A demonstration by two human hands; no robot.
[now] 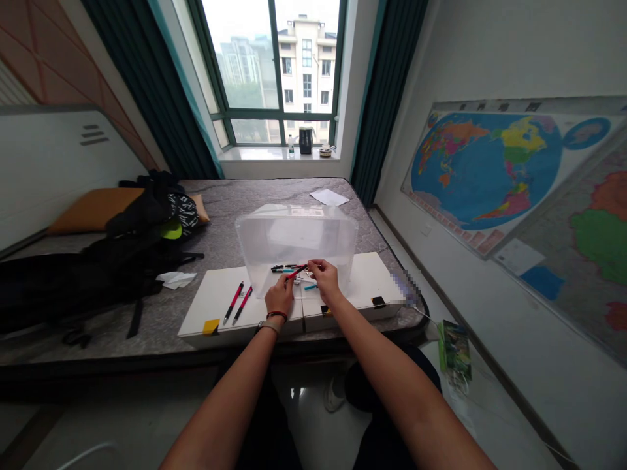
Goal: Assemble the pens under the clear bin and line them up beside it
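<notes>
The left hand (279, 297) and right hand (324, 277), fingertips nearly closed, pinch a slim red-and-black pen (296, 271); a slack grip could drop it among slender black pens (277, 269).

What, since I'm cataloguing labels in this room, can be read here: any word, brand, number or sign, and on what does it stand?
No text can be read with certainty.
World map: large characters along its top edge, too blurred to quote; smaller print unreadable.
Second map: no legible lettering.
Green item on the floor: any print is too small.
Held pen and two red-and-black pens: any markings are too small.
</notes>
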